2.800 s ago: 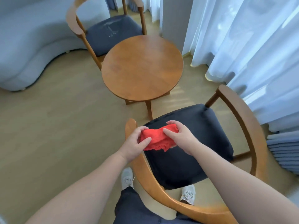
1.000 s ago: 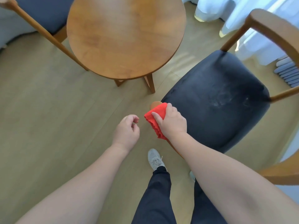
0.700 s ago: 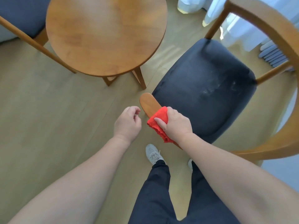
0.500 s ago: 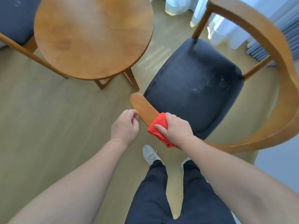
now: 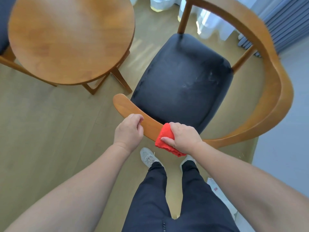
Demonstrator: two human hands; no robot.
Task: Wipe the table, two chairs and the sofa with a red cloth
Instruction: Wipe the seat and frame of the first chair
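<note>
My right hand grips the folded red cloth and presses it around the curved wooden back rail of the near chair, a short way in from the rail's left end. That chair has a dark padded seat. My left hand hovers beside the rail's left part with its fingers loosely curled and nothing in it. The round wooden table stands at the upper left. A second chair shows only as a dark seat and wooden rail at the left edge. The sofa is out of view.
Pale wooden floor lies to the left. White curtains and a ribbed grey-blue panel are at the upper right, with a grey wall at the right. My legs and grey shoes stand just behind the chair's rail.
My left hand let go of the cloth. My right hand has slid the cloth along the rail away from its left end, baring more wood. The view has dropped lower over the chair.
</note>
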